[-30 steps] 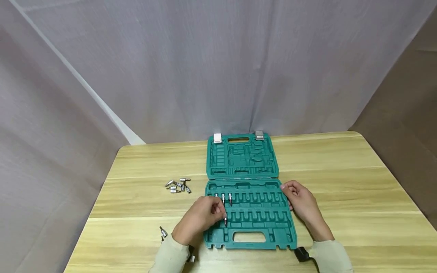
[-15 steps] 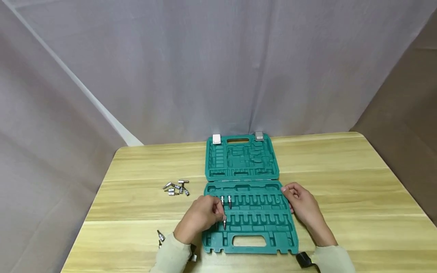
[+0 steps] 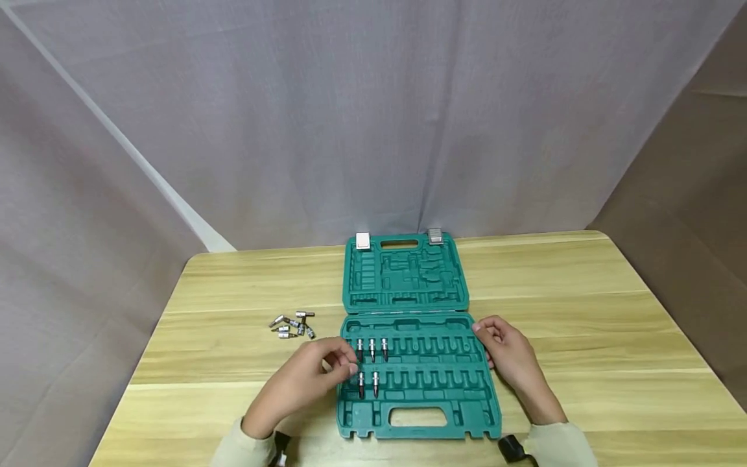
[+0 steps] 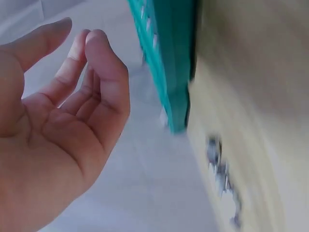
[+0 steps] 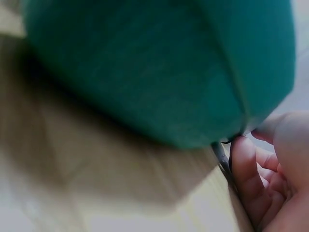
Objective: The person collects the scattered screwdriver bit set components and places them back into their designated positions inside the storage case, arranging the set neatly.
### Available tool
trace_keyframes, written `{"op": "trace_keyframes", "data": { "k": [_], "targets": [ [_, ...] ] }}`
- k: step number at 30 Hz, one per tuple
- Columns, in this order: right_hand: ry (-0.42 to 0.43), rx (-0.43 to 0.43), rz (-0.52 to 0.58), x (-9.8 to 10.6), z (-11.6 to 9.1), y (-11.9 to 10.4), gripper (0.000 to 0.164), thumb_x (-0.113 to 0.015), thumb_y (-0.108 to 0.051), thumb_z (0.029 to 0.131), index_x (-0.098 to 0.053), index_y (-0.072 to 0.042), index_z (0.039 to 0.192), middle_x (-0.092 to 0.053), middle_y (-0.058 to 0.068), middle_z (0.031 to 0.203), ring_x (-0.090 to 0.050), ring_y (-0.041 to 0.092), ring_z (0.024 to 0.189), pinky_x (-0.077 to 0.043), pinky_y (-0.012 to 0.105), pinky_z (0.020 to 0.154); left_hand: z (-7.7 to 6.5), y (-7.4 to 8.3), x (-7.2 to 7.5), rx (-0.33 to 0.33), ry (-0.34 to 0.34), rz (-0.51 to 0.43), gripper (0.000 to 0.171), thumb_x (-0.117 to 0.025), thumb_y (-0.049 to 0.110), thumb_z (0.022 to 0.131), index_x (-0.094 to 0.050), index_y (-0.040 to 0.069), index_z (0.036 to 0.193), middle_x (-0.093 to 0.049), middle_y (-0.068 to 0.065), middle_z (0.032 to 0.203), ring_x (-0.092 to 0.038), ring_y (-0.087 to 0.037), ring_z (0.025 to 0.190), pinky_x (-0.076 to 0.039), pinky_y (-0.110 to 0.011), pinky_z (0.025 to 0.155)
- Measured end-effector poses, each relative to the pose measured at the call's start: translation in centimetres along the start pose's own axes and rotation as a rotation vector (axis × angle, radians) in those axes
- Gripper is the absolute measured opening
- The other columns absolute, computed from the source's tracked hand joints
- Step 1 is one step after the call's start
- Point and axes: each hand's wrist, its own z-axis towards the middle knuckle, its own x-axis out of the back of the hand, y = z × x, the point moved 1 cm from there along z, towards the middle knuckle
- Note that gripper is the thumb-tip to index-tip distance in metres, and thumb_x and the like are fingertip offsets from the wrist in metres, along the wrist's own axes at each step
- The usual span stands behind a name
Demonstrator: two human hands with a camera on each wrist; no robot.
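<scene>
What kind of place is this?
Probably a little work corner closed in by cloth. There's a wooden table, grey cloth behind it, and an open green tool case with metal bits lying beside it.

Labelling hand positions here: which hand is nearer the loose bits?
Left. The left hand is near the loose bits, on the person's side; the right hand is across the case from them.

Table (image 3: 554,272): pale yellow wood, streaky grain running side to side, far corners rounded. Case (image 3: 434,394) lies open on it, near middle, one half behind other. Off to left, near case: loose bits (image 3: 300,329) in small cluster, lying on sides, some touching.
</scene>
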Motion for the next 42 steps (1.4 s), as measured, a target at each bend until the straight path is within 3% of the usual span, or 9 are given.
{"op": "trace_keyframes", "data": {
  "k": [8,11,17,23,29,36,39,42],
  "targets": [
    [-0.005,-0.005,0.006,-0.4,0.1,0.1,0.037,-0.058,-0.035,0.110,-0.065,-0.001,0.123,-0.061,0.005,0.081,-0.059,0.015,0.064,-0.055,0.028,0.059,-4.1,-1.7,3.4,-0.006,0.147,0.217,0.004,-0.074,0.012,0.099,-0.076,0.011,0.103,-0.072,0.005,0.099,-0.067,-0.005,0.087,-0.057,-0.026,0.068],
    [-0.010,-0.013,-0.001,-0.5,-0.1,0.2,0.040,-0.057,-0.038,0.110,-0.064,-0.002,0.124,-0.061,0.005,0.082,-0.059,0.016,0.065,-0.055,0.028,0.060,-5.8,-2.4,4.1,-0.006,0.149,0.337,0.011,-0.076,0.008,0.097,-0.076,0.014,0.106,-0.071,0.007,0.104,-0.067,-0.006,0.090,-0.059,-0.029,0.075],
    [-0.008,-0.008,-0.017,-0.6,-0.5,0.4,0.039,-0.056,-0.038,0.111,-0.064,-0.003,0.125,-0.062,0.005,0.085,-0.060,0.016,0.065,-0.055,0.028,0.060,-8.4,-3.5,5.2,-0.101,0.096,0.473,0.031,-0.080,-0.005,0.088,-0.075,0.016,0.111,-0.070,0.008,0.110,-0.069,-0.012,0.099,-0.059,-0.033,0.084],
    [0.007,0.015,-0.015,-0.2,-0.6,0.3,0.039,-0.056,-0.036,0.111,-0.064,-0.001,0.126,-0.063,0.005,0.086,-0.060,0.015,0.063,-0.055,0.028,0.060,-9.5,-4.5,5.6,-0.188,0.066,0.528,0.042,-0.082,-0.013,0.081,-0.075,0.015,0.112,-0.070,0.007,0.111,-0.069,-0.013,0.100,-0.059,-0.031,0.084],
    [0.016,0.026,-0.004,-0.1,-0.6,0.1,0.038,-0.056,-0.035,0.111,-0.064,0.000,0.125,-0.061,0.006,0.084,-0.060,0.014,0.063,-0.055,0.028,0.059,-10.6,-6.1,5.6,-0.276,0.004,0.544,0.047,-0.079,-0.016,0.079,-0.076,0.021,0.109,-0.068,0.009,0.113,-0.066,-0.012,0.101,-0.059,-0.031,0.085],
    [0.025,0.017,-0.018,-0.1,-0.7,0.1,0.039,-0.057,-0.037,0.111,-0.065,-0.001,0.126,-0.063,0.006,0.086,-0.060,0.014,0.063,-0.055,0.028,0.059,-11.1,-7.2,5.1,-0.272,-0.083,0.495,0.038,-0.081,0.000,0.085,-0.080,0.031,0.107,-0.067,0.001,0.120,-0.063,-0.019,0.106,-0.056,-0.032,0.085],
    [0.025,0.014,-0.021,-0.1,-0.7,0.1,0.040,-0.057,-0.037,0.111,-0.065,-0.002,0.126,-0.063,0.006,0.087,-0.060,0.014,0.063,-0.055,0.028,0.059,-11.0,-7.5,4.8,-0.269,-0.076,0.484,0.032,-0.087,0.004,0.084,-0.082,0.031,0.101,-0.067,0.000,0.118,-0.063,-0.019,0.105,-0.058,-0.029,0.082],
    [0.032,0.015,-0.022,-0.2,-0.7,0.0,0.039,-0.057,-0.037,0.110,-0.065,-0.002,0.126,-0.064,0.006,0.088,-0.060,0.014,0.063,-0.055,0.028,0.059,-10.8,-7.6,4.4,-0.284,-0.028,0.500,0.031,-0.086,0.002,0.084,-0.082,0.029,0.099,-0.066,0.001,0.116,-0.063,-0.019,0.104,-0.058,-0.026,0.082]
  ]
}}
